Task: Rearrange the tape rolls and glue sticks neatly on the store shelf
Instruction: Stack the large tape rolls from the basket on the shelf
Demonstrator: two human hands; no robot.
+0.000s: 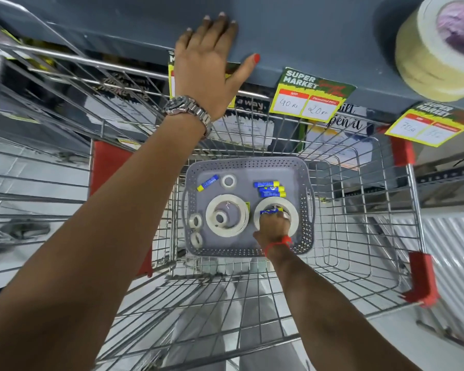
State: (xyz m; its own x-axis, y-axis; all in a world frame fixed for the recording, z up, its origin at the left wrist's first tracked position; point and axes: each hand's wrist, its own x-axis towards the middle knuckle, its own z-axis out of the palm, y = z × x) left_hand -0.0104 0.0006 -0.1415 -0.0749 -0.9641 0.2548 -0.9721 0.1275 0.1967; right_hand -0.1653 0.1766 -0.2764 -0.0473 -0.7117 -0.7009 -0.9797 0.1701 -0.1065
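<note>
The right hand's (275, 223) fingers pinch a blue glue stick (271, 210) inside a big tape roll (292, 214) in the gray basket (248, 166), which sits in a cart (359, 236). More glue sticks (269, 188) and tape rolls (227, 215) lie near it. The left hand (209, 65) rests flat on the shelf (319, 36), fingers a little spread, with a stack of tape (437, 57) far to the right.

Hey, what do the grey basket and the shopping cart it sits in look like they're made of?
The grey basket looks like matte moulded plastic, judging by its perforated walls and moulded handle slots. The shopping cart appears to be shiny plated steel wire, a thin reflective grid, with red corner guards that are probably plastic.
</note>
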